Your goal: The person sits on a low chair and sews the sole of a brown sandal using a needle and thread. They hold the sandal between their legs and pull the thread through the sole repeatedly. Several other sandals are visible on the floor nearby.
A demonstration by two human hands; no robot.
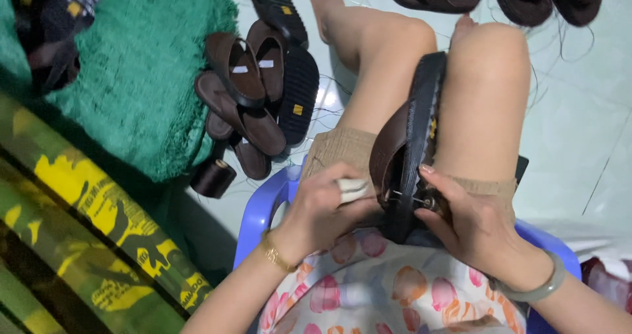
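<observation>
Left hand (326, 205), right hand (471, 219) close together, fingers curled.

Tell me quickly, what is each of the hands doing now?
Left hand: closed, gripping the brown sandal at its heel.
Right hand: closed on the same sandal, fingers on its edge.

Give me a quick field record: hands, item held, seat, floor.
left hand: grips heel end of sandal, white wrap on a finger
right hand: on sandal's other side, by a metal needle
sandal: brown, on edge between the knees
seat: blue plastic chair
floor: pile of sandals, dark thread spool, green mat
</observation>
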